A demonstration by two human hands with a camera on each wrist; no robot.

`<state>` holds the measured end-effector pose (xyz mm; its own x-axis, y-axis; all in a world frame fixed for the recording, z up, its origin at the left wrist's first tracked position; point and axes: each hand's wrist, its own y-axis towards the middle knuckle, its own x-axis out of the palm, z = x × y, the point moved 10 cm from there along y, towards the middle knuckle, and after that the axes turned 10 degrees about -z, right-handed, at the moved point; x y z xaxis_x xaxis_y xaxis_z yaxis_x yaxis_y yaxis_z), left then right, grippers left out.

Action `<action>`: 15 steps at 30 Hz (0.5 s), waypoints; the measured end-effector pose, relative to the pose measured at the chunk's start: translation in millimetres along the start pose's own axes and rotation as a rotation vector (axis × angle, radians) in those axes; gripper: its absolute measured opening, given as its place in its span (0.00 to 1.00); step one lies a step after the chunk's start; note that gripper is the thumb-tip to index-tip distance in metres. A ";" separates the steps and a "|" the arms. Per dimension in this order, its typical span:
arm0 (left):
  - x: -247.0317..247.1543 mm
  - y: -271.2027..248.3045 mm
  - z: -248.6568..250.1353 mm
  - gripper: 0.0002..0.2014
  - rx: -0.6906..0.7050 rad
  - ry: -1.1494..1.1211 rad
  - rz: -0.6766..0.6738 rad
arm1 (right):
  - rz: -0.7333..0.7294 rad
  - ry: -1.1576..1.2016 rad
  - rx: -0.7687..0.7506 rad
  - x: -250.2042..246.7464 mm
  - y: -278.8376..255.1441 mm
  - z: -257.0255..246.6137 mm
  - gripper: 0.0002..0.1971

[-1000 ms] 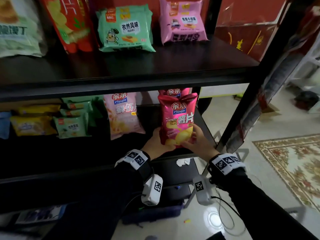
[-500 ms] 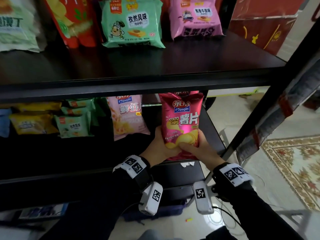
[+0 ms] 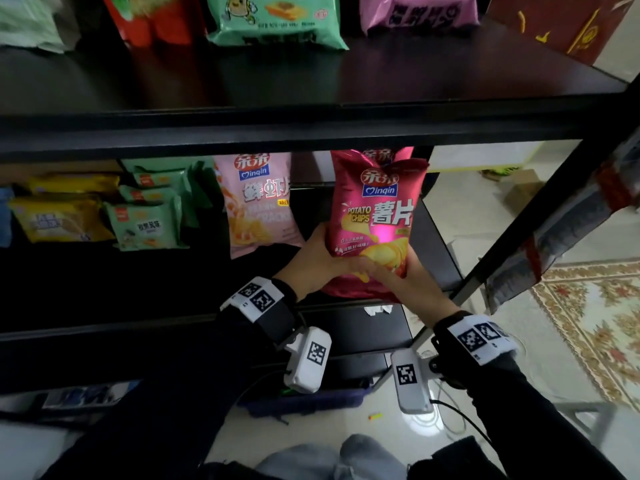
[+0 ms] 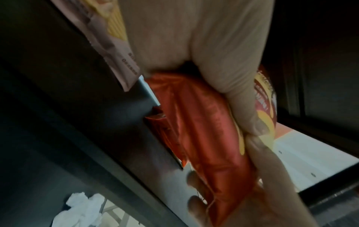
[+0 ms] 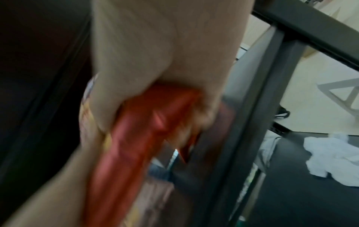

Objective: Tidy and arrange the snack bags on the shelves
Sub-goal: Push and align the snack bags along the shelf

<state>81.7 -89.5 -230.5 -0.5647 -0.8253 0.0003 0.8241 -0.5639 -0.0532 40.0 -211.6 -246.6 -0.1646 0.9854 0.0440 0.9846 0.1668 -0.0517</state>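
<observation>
Fingers first: your left hand [image 3: 313, 263] and right hand [image 3: 408, 285] both curl round the lower part of the red chip bag [image 3: 377, 216], thumbs on its front w/ the tips meeting, other fingers [image 4: 196, 179] behind it, so both hands grip it firmly. Biggest to smallest from there: black shelving unit w/ the upper shelf [image 3: 311, 126] running across the head view and the lower shelf [image 3: 173, 289] under it. You hold the red chip bag upright at the right end of the lower shelf, near the front edge, w/ its bottom down at the shelf board; can't tell if it rests there. A second red bag [image 3: 388, 154] peeks out directly behind its top. Just left of it a pink shrimp-cracker bag [image 3: 259, 202] leans back, standing apart from the held bag. Further left sit green packs [image 3: 147, 225] in a row front to back, then yellow packs [image 3: 57, 220] beside those. On the upper shelf you've got a green pack [image 3: 277, 22], a pink pack [image 3: 419, 12] right of it and an orange-red bag [image 3: 156, 15] to the left. A patterned rug [image 3: 595, 323] lies on the floor at right. Crumpled white tissue [image 4: 81, 210] lies on the black surface below the lower shelf; right wrist view is blurred.
</observation>
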 end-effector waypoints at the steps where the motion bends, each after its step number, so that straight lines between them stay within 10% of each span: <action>1: -1.9 -1.1 -2.4 0.38 -0.014 -0.025 0.033 | -0.072 0.043 0.058 0.9 0.7 4.6 0.25; 15: 13.6 21.5 4.7 0.30 -0.016 -0.198 0.043 | -0.144 0.193 0.017 -29.8 20.8 -14.4 0.26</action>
<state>92.0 -112.9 -227.0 -0.5081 -0.8391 0.1942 0.8455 -0.5289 -0.0732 66.3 -238.0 -234.6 -0.2876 0.9268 0.2417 0.9504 0.3073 -0.0474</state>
